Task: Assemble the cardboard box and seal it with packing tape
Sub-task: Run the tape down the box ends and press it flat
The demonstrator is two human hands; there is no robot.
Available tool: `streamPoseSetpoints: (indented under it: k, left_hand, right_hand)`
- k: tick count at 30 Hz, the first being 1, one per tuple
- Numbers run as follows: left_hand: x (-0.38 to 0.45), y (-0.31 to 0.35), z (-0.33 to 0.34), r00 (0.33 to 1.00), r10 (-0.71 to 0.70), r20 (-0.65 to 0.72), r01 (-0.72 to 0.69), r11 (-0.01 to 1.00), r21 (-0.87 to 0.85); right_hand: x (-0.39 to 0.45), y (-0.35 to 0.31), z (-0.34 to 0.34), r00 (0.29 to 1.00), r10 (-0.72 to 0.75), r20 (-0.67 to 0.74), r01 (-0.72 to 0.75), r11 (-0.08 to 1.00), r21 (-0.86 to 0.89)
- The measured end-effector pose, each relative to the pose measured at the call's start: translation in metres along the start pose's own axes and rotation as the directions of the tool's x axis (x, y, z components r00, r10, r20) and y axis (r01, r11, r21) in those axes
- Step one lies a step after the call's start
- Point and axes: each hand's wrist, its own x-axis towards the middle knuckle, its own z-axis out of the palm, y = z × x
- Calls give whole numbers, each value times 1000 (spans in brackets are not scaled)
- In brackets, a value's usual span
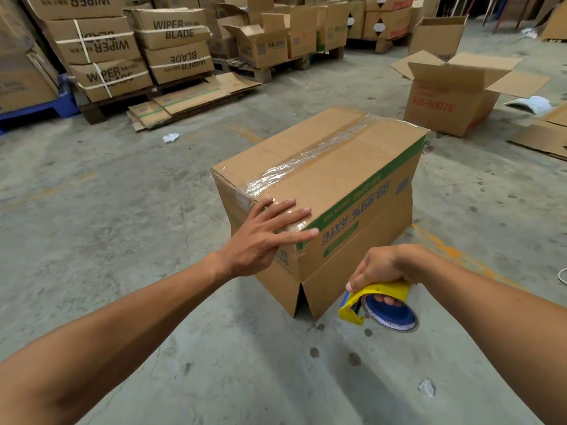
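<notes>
Box [322, 185] underside hidden, left hand [264, 237] covering taped corner

Operator body: two bare forearms and hands, no garments in view.

Left hand [264, 237]: no glove, no ring on the fingers [294, 214], no watch or band at the wrist behind the fingers. Forearm uncovered from the wrist back to the frame edge; no sleeve hem visible. Right hand [380, 268]: likewise ungloved; the thumbnail, nearest the fingertips, is short and unpainted. Wrist behind the knuckles carries no strap. Right forearm uncovered to the frame edge. No markings, tattoos or dressings visible on either limb.
</notes>
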Motion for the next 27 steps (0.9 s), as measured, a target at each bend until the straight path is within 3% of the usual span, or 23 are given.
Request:
streamPoseSetpoints:
  k: [4,7,17,27]
  left_hand:
    - [-6,2,9,1000,19,9,-20,992,127]
    - [-7,9,26,998,-24,-64,38,972,230]
    - [0,-1,36,992,-67,-111,84,983,161]
    - [3,-10,30,997,-46,-58,60,960,274]
  right_hand:
    - [3,3,1,1000,4,21,-4,1000,0]
    - [6,5,2,999,10,38,-9,1000,-8]
    - [10,6,3,999,26,35,-26,1000,12]
    - [9,17,0,999,-3,-35,5,997,75]
